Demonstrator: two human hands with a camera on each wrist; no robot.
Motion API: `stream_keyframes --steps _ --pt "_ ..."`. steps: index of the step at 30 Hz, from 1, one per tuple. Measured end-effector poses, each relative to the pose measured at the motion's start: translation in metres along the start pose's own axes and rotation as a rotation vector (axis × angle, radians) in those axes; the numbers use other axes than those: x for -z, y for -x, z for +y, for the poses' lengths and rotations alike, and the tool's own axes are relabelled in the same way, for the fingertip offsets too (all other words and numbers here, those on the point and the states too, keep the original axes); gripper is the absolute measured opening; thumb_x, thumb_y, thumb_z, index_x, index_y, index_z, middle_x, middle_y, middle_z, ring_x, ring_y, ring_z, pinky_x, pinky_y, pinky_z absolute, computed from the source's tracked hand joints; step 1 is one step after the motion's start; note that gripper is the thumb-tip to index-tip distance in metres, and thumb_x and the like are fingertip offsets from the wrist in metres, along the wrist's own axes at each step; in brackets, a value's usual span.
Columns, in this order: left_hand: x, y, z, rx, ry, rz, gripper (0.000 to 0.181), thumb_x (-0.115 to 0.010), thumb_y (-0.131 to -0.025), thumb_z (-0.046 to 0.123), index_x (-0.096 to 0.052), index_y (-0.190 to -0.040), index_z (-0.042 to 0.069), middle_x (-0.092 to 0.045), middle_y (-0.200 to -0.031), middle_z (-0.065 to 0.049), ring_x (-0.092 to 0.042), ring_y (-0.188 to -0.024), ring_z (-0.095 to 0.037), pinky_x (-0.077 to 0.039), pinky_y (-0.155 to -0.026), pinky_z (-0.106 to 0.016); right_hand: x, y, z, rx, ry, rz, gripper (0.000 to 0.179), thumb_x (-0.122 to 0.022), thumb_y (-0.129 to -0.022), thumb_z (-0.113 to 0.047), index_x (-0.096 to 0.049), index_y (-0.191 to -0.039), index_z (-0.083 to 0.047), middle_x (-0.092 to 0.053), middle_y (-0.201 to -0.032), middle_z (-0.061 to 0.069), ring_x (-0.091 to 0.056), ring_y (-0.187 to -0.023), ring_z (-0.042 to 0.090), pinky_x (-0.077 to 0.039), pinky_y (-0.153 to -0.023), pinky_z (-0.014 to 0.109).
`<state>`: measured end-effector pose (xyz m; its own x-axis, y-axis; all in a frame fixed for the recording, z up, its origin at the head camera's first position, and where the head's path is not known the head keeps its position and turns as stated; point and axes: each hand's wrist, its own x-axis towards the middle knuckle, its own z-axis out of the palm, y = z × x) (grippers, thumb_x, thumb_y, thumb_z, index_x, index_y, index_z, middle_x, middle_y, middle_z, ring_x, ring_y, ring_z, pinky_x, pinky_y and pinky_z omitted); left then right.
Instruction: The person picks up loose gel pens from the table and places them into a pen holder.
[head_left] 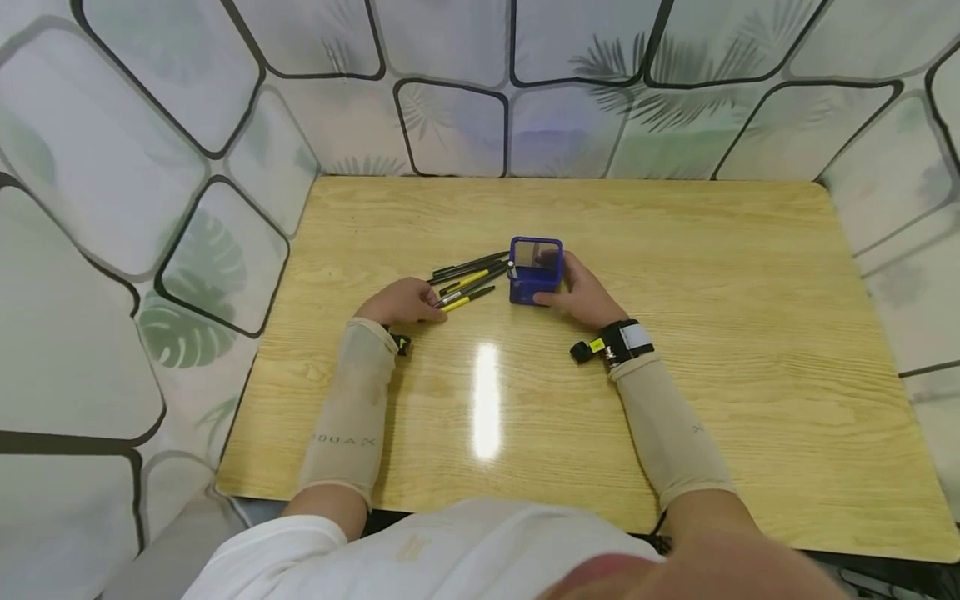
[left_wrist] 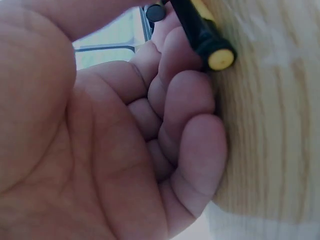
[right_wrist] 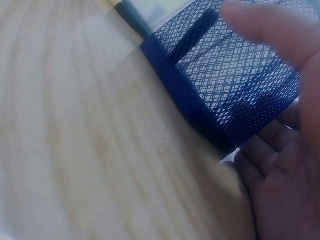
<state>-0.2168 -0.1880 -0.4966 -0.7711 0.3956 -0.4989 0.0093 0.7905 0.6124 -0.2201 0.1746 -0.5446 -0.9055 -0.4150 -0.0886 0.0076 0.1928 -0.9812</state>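
Observation:
On the table, my right hand grips a blue mesh pen holder, thumb on its near side and other fingers round the far side. In the right wrist view, the holder's mesh wall rises from a solid blue band close to the wood. Left of the holder lies a loose bunch of black and yellow pens, their right ends close to it. My left hand is at the bunch's left end, its fingers curled. Up close, it pinches a black pen with a yellow end; another dark pen end shows beside it.
The light wooden table runs out widely on both sides. Patterned panels stand along its back and left edges. A bright light reflection lies in front of the pens. Each wrist wears a small camera on a strap.

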Motion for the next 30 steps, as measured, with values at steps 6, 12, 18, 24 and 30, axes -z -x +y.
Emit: stream_keyframes --steps 6,12,18,24,30 --pt "0.000 0.004 -0.001 0.011 0.008 0.005 0.027 -0.062 -0.101 0.035 -0.066 -0.085 0.013 -0.053 -0.071 0.000 -0.043 -0.061 -0.017 -0.041 -0.064 -0.036 -0.005 0.007 -0.024 -0.018 -0.021 -0.023 0.083 -0.081 -0.091 -0.009 -0.033 -0.159 -0.010 -0.037 -0.162 0.011 -0.017 -0.158 0.024 -0.012 -0.128 0.043" --pt "0.000 0.005 -0.002 0.001 0.005 0.019 0.026 -0.058 -0.104 0.030 -0.067 -0.089 0.011 -0.052 -0.072 0.000 -0.042 -0.061 -0.017 -0.039 -0.065 -0.035 -0.005 0.006 -0.025 -0.017 -0.008 -0.027 0.084 -0.080 -0.092 -0.010 -0.032 -0.160 -0.009 -0.036 -0.163 0.011 -0.017 -0.158 0.025 -0.013 -0.127 0.043" --pt "-0.003 0.006 -0.002 -0.013 -0.002 0.024 0.023 -0.062 -0.103 0.032 -0.071 -0.101 0.011 -0.065 -0.091 -0.004 -0.051 -0.072 -0.018 -0.043 -0.069 -0.035 -0.002 0.001 -0.005 -0.011 0.026 -0.010 0.084 -0.082 -0.091 -0.014 -0.033 -0.159 -0.015 -0.038 -0.162 0.007 -0.018 -0.158 0.021 -0.014 -0.127 0.042" --pt "-0.004 0.005 -0.003 -0.009 -0.011 0.038 0.025 -0.064 -0.103 0.034 -0.072 -0.105 0.011 -0.067 -0.099 -0.006 -0.053 -0.076 -0.020 -0.043 -0.070 -0.035 -0.001 0.001 0.001 0.012 0.032 0.000 0.082 -0.083 -0.090 -0.020 -0.036 -0.157 -0.019 -0.040 -0.160 0.003 -0.021 -0.157 0.019 -0.016 -0.127 0.043" --pt "-0.005 0.005 -0.004 -0.010 -0.003 0.052 0.025 -0.065 -0.102 0.034 -0.072 -0.104 0.010 -0.068 -0.099 -0.006 -0.054 -0.077 -0.021 -0.044 -0.070 -0.035 -0.001 0.000 0.000 0.001 0.037 -0.001 0.082 -0.083 -0.091 -0.019 -0.036 -0.158 -0.018 -0.040 -0.161 0.003 -0.019 -0.157 0.018 -0.015 -0.127 0.042"
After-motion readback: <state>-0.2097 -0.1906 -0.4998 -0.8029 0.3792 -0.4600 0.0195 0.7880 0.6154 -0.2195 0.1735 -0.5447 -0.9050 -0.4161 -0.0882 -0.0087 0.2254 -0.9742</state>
